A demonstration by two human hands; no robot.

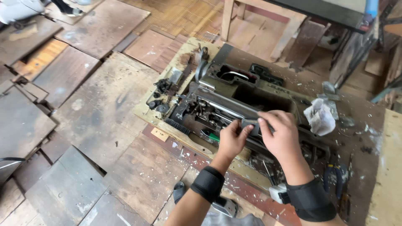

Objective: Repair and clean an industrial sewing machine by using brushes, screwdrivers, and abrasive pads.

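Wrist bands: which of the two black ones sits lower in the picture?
The right wrist band, beside the pliers; the left wrist band sits higher.

- The right hand (281,138) covered most of the small grey part (250,122) it pinched, so the part's shape could not be told.
- Under the left hand (231,139), a green-handled tool (212,137) showed only its tip.
- Right of the right wrist, the pliers (335,173) were too dark to make out clearly.
- Both forearms ran off the bottom edge.
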